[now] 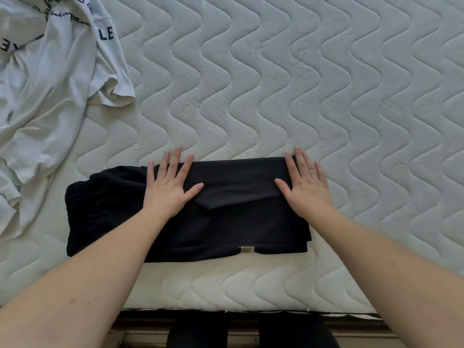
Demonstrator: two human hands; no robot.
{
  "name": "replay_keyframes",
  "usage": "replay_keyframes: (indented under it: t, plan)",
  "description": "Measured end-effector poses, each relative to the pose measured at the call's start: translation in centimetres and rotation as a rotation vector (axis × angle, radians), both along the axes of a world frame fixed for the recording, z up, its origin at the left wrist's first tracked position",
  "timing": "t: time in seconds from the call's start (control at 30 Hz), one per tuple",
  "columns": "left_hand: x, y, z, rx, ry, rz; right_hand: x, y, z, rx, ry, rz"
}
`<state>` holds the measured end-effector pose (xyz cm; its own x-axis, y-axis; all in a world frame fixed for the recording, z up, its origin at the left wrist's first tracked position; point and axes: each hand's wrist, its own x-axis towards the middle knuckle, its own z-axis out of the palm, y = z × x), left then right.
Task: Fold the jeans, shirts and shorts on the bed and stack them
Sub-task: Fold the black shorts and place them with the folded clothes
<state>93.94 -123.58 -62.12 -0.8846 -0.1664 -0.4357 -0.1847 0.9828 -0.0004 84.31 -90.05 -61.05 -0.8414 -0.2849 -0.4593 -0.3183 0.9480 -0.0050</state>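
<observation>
- Pale quilted mattress [276,84] with a wavy stitched pattern fills nearly the whole head view; its near edge runs along the bottom, above a dark wooden bed frame [351,325].
- A folded black fabric garment [226,222], with a ribbed elastic band at its left end, lies flat on the mattress close to the near edge, roughly centred in the view. Whether it is shorts or another piece cannot be told.
- A small pale label [247,249] shows on the garment's near edge.
- One flap of the black garment is folded over the top, its slanted edge running between the two hands.
- The left hand [170,189] lies palm down on the garment's left part, fingers straight and fanned apart, fingertips reaching past the far edge onto the mattress.
- The right hand [306,187] lies palm down at the garment's right end, fingers straight and closer together, thumb stretched out to the left, fingertips just over the far edge.
- Neither hand pinches any cloth; both press flat on it.
- Both bare forearms reach in from the lower corners of the view.
- A crumpled white T-shirt with dark printed lettering [50,84] lies unfolded in the upper left, apart from the black garment, with a sleeve spread toward the middle of the mattress.
- Below the bed frame, two dark-clad legs [198,332] of the person show at the bottom edge.
</observation>
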Motion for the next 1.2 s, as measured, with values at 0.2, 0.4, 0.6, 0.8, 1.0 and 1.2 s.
replay_keyframes:
  t: [0.2,0.4,0.6,0.8,1.0,1.2]
  plan:
    - [0.9,-1.7,0.7,0.022,0.027,0.051,0.3,-2.6,1.8,0.004,0.082,0.022]
    - [2.1,-7.3,2.4,0.057,0.123,0.096,2.9,-10.7,2.2,-0.136,0.073,0.136]
    - [0.7,-11.9,3.5,0.056,0.161,0.145,5.2,-19.2,2.5,-0.261,-0.019,0.34]
    - [-0.2,-13.8,3.6,0.151,0.056,0.484,5.9,-22.4,1.0,-0.228,-0.093,0.341]
    - [0.1,-13.0,3.6,0.134,0.127,0.619,6.3,-21.2,-0.5,-0.188,-0.096,0.32]
    - [1.2,-9.0,4.4,0.175,0.37,0.392,5.3,-18.0,-0.1,-0.238,-0.12,0.188]
